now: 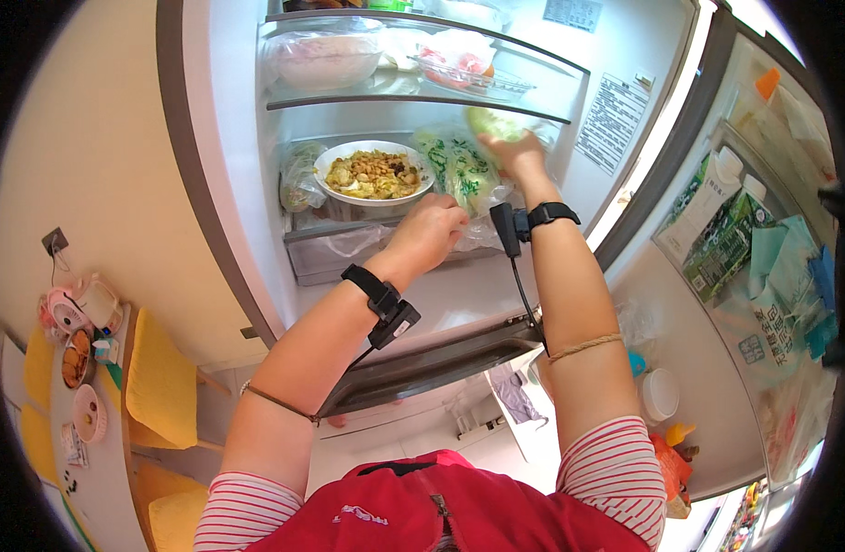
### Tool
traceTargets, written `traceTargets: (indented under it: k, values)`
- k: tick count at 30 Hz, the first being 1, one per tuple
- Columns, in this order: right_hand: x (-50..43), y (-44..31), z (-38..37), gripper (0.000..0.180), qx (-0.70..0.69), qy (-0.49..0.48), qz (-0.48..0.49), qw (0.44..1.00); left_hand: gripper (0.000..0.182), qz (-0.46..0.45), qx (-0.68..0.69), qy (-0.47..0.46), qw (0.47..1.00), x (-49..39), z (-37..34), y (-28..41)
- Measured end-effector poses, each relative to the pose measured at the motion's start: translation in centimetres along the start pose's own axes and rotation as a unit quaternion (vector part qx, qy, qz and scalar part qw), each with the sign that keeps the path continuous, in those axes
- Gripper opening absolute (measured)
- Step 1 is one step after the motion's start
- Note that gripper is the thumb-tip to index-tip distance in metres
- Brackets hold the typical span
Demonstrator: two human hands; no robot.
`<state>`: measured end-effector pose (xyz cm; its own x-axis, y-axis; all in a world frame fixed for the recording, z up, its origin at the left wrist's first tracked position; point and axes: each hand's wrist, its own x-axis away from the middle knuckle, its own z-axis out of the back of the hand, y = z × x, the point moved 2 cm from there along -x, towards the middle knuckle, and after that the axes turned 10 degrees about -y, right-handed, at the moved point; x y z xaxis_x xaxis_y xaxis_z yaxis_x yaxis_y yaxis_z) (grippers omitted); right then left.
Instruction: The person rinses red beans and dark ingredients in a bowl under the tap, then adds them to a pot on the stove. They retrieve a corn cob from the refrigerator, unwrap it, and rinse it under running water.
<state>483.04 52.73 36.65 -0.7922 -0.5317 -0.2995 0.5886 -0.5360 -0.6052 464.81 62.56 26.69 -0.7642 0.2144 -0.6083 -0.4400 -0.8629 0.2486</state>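
Inside an open refrigerator (215, 103), my right hand (522, 157) grips a pale green vegetable (495, 123), blurred and perhaps a piece of cabbage. My left hand (429, 231) is lower, its curled fingers at the edge of a clear plastic bag (488, 231); the fingertips are partly hidden. Between the hands lies a green-printed clear bag (457, 162) with pale contents. Just beyond my left hand, a white oval plate (375, 202) of cooked food topped with peanuts rests on the shelf. Left of the plate sits another bagged item (302, 176).
Above is a glass shelf (422, 102) with a plastic-covered bowl (326, 62) and bagged red food (457, 55). Below the plate is a clear drawer (326, 259). The open door (698, 441) at right holds cartons (733, 214). At left stand a dining table (109, 428) and yellow chairs (160, 379).
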Motion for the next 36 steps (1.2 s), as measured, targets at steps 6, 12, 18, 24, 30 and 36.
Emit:
traceTargets:
  k: [6,12,18,24,30,36]
  values:
    - [-0.3,1.6,-0.7,0.079,0.108,0.101,-0.002,0.989,0.017,0.083,0.088,0.027,0.992,-0.4,0.3,-0.9]
    - [2.5,0.9,0.5,0.064,0.014,-0.024,-0.154,0.988,0.027,0.178,0.013,0.034,0.983,-2.1,0.5,-0.8]
    - [5.2,1.9,0.5,0.037,-0.092,-0.014,-0.042,0.995,0.021,0.157,-0.07,-0.043,0.984,-4.3,0.3,-0.7]
    - [7.3,1.9,0.1,0.02,-0.217,0.131,0.19,0.949,0.024,0.175,0.129,0.107,0.97,-5.1,-0.2,-1.1]
    - [11.0,0.2,-3.7,0.013,-0.053,0.033,0.327,0.943,0.037,0.265,0.411,0.094,0.867,-5.3,0.0,-2.5]
    - [12.0,3.2,-4.5,0.015,-0.063,0.025,0.114,0.991,0.045,0.211,0.407,0.094,0.884,-4.1,0.7,-2.1]
